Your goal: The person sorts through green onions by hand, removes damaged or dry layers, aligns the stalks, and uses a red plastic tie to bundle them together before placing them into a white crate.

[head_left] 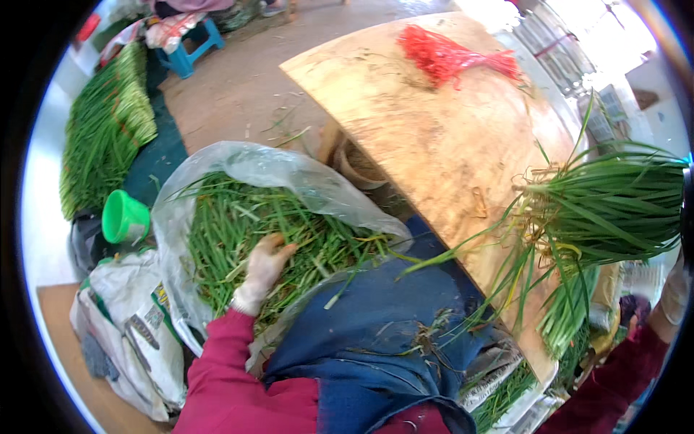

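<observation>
My left hand (262,273), in a pale glove with bare fingertips, rests on loose green leaf cuttings (238,224). Its thumb and fingers are apart, and I see nothing held in them. The cuttings fill a clear plastic bag (260,159) standing beside my left leg. At the far right rim is my gloved right hand (675,296), cut off by the edge of the picture, its fingers hidden. Just beyond it, a large bunch of long green garlic chives (614,202) lies over the right side of the wooden board, leaf ends pointing right.
A bundle of red ties (455,56) lies on the far part of the wooden board (426,137). Left of the bag stand a green bucket (126,217) and white sacks (148,340). Stacked chives (101,137) and a blue stool (189,49) are farther back.
</observation>
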{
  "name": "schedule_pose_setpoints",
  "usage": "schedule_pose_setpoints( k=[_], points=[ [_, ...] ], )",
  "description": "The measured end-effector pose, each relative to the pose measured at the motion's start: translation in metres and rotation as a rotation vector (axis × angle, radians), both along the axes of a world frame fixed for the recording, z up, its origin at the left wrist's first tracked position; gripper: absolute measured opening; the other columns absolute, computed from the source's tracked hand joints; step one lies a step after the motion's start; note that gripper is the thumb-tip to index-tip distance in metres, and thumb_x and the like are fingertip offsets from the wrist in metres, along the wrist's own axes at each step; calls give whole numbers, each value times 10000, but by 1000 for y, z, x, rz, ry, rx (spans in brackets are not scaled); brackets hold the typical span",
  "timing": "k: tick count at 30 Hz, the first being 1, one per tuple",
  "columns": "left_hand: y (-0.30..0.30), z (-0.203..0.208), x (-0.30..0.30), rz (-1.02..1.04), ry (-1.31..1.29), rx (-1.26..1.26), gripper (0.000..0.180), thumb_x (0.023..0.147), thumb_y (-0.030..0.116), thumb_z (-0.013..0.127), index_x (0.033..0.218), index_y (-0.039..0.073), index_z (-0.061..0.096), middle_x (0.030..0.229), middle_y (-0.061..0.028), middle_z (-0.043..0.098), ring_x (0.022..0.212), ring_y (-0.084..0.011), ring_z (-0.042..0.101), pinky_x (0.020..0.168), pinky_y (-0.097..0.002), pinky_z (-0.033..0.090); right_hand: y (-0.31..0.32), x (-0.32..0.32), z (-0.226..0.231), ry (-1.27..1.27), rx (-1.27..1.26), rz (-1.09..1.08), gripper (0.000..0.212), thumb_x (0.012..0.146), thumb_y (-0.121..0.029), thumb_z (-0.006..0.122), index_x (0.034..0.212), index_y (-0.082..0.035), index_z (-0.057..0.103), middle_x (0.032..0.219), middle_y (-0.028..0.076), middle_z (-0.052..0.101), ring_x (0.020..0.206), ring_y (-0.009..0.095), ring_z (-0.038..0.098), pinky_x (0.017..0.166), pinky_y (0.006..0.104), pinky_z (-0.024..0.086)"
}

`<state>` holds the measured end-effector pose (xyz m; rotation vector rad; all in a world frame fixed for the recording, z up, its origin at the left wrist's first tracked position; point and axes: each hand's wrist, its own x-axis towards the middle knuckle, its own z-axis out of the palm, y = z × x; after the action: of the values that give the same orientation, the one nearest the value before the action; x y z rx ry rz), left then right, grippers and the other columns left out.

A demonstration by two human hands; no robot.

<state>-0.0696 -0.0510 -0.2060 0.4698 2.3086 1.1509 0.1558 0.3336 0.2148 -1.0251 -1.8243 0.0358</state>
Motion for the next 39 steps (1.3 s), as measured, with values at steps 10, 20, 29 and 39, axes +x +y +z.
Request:
schedule_pose_setpoints(
  k=[10, 20, 29, 39],
  points=[
    [-4, 44, 19, -56, 247, 180, 160, 774, 103, 539, 858, -22, 592, 842, -167, 597, 788, -291, 569, 725, -329, 442, 32, 37, 45, -102, -248, 152, 344, 833, -271, 454, 964, 31, 554, 852, 95, 590, 740, 155, 559, 684, 263, 444],
    [23, 67, 40, -106, 178, 387, 100, 754, 47, 556, 798, -30, 605, 801, -155, 602, 719, -266, 584, 651, -305, 459, 12, 29, 38, 69, -85, 53, 335, 764, -281, 565, 790, 51, 600, 736, 67, 579, 636, 118, 502, 602, 266, 414],
    [143, 176, 56, -509, 453, 954, 340, 676, 160, 687, 968, 24, 578, 975, -142, 567, 904, -266, 545, 783, -330, 427, -48, 1, 76, 193, -101, -18, 251, 785, -235, 533, 714, 4, 561, 580, 24, 535, 461, 112, 462, 485, 239, 379],
    [214, 275, 72, -784, -50, 1168, 642, 643, 184, 691, 1206, 52, 412, 915, -183, 597, 867, -278, 582, 830, -350, 431, -131, -14, 90, 38, 98, 173, 239, 845, -205, 468, 898, 12, 551, 709, 4, 505, 659, 77, 483, 623, 209, 392]
  ],
)
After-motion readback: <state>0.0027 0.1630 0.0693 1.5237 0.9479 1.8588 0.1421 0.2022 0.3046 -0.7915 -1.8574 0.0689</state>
